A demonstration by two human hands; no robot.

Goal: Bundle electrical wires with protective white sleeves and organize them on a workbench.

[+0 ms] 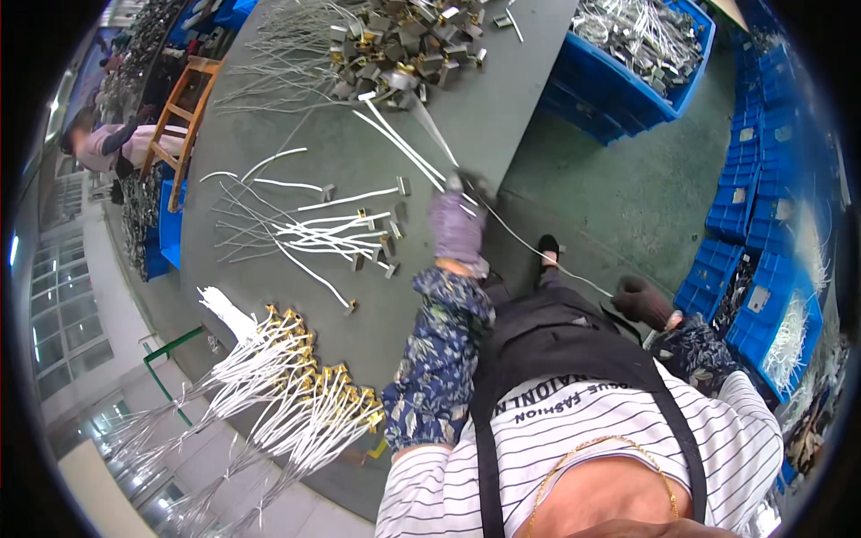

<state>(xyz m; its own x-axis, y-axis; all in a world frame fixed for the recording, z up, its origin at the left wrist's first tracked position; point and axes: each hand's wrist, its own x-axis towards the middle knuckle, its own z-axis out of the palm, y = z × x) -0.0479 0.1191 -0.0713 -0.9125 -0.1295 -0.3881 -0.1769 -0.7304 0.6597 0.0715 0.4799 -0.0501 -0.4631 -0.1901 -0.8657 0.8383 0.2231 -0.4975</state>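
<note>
My left hand, in a purple glove, is closed near the table's right edge on a white-sleeved wire whose small metal end piece lies toward the big pile. From that hand a thin white wire runs slack to the right. My right hand, in a dark brown glove, is at my right side, closed on the far end of this wire. Its fingertips are partly hidden. Left of my left hand, several loose wires with metal pieces lie spread on the grey table.
A large heap of metal pieces with wires covers the table's far end. White-sleeved bundles with brass-coloured ends lie at the near left. A full blue crate stands beyond the table's right edge. More blue crates line the right. A person sits beside a wooden ladder.
</note>
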